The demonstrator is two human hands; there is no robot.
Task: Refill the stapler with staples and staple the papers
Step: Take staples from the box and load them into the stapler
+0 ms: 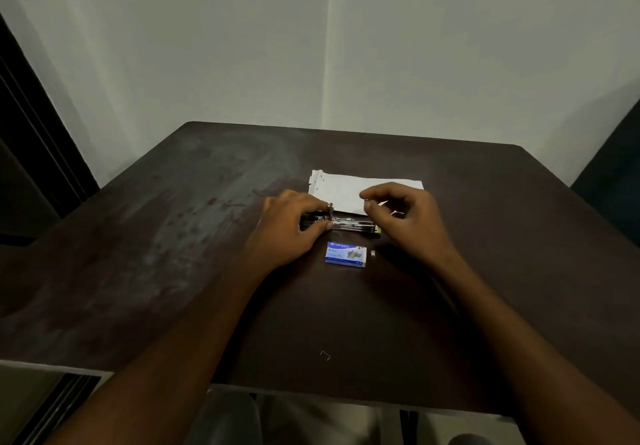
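Clamping stapler by its rear half in left grip, open channel stretched out just under right grip. Pinching a small silvery strip there, probably staples: light, brittle, likely to snap if bent, so best held by the long sides. Stiff metal stapler, likely heavy enough to sit steady on surface. Papers just beyond both grips, thin, floppy. Box just nearer than left grip, contents hidden; spare bit beside it.
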